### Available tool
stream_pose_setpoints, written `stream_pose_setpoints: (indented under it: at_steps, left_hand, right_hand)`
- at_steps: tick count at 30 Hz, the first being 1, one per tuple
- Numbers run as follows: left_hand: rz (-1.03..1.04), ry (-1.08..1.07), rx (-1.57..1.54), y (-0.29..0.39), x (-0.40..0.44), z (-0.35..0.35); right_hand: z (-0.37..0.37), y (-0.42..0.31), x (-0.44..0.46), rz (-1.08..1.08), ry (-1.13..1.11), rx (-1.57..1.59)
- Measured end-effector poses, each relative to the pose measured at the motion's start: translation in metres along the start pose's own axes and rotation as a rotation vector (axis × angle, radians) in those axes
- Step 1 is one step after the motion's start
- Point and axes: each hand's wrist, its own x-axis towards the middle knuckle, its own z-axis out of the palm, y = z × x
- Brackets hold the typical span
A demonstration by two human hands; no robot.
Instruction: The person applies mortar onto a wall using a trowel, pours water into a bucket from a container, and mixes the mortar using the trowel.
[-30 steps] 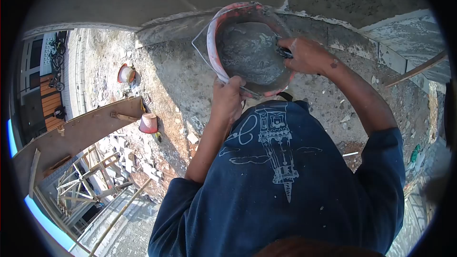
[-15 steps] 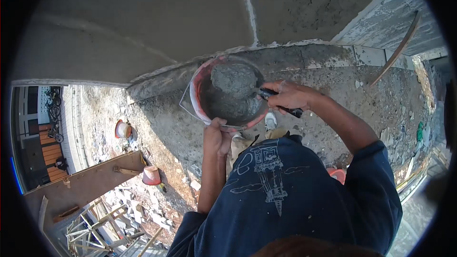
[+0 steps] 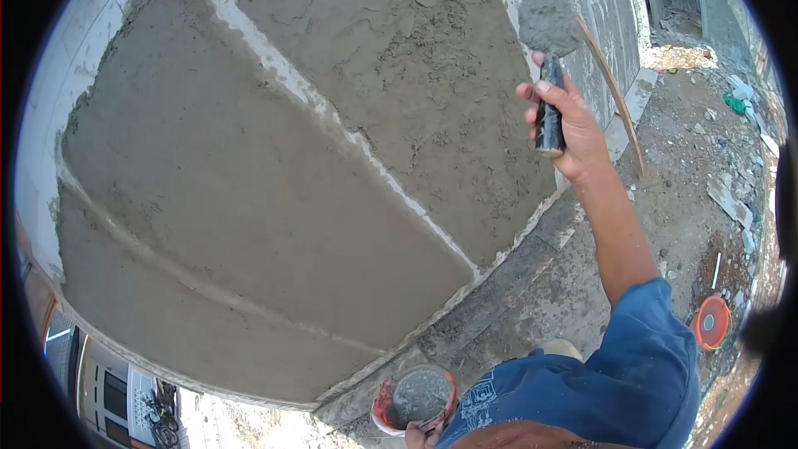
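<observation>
Raised in front of the wall's right part, my right hand (image 3: 573, 120) is wrapped round the black handle of a trowel (image 3: 549, 108). A lump of wet grey mortar (image 3: 549, 18) sits on the trowel and hides its blade. Low in the view, my left hand (image 3: 422, 435) grips the near rim of a red bucket (image 3: 381, 409) with grey mortar inside. The wall (image 3: 249, 175) carries grey plaster, smooth on the left and rougher on the right, with a pale diagonal strip between.
A wooden strip (image 3: 613, 96) leans against the wall at the right. On the rubble-strewn ground (image 3: 665, 199) stands a small red-orange container (image 3: 711, 323). Bicycles (image 3: 164, 420) and a building show at the lower left.
My right hand has lifted the trowel out of the bucket, up and forward, with mortar on it. The view has turned toward the wall, and bucket and left hand now appear lower.
</observation>
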Motion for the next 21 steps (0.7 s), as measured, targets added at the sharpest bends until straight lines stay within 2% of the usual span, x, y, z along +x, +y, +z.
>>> stream_pose_setpoints:
  at_steps: [4, 8, 10, 12, 15, 16, 17, 18, 20, 21]
  left_hand:
    - [0.069, 0.065, -0.033, 0.023, -0.008, -0.038]
    - [0.110, 0.100, -0.071, 0.026, -0.016, -0.032]
    - [0.122, 0.097, -0.084, 0.025, -0.018, -0.004]
    - [0.125, 0.090, -0.089, 0.020, -0.019, 0.030]
    - [0.133, 0.062, -0.096, 0.014, -0.019, 0.089]
    - [0.136, 0.052, -0.097, 0.012, -0.019, 0.107]
    - [0.144, 0.044, -0.096, 0.012, -0.019, 0.125]
    - [0.142, 0.035, -0.098, 0.010, -0.020, 0.140]
    - [0.134, 0.018, -0.105, 0.005, -0.022, 0.167]
    - [0.137, 0.017, -0.109, 0.002, -0.022, 0.173]
  right_hand:
    - [-0.024, -0.073, 0.047, -0.669, 0.203, -0.157]
    - [-0.078, -0.146, 0.076, -1.361, 0.630, -0.378]
    - [-0.123, -0.167, 0.081, -1.515, 0.839, -0.764]
    - [-0.151, -0.161, 0.093, -1.618, 1.022, -0.921]
    - [-0.153, -0.084, 0.126, -1.591, 1.148, -0.996]
    - [-0.155, -0.042, 0.142, -1.467, 1.280, -1.094]
    - [-0.159, 0.002, 0.168, -1.366, 1.245, -1.033]
    - [-0.150, 0.052, 0.194, -1.289, 1.286, -1.144]
    - [-0.133, 0.161, 0.270, -1.063, 1.110, -0.984]
    - [-0.126, 0.222, 0.298, -0.741, 0.946, -1.183]
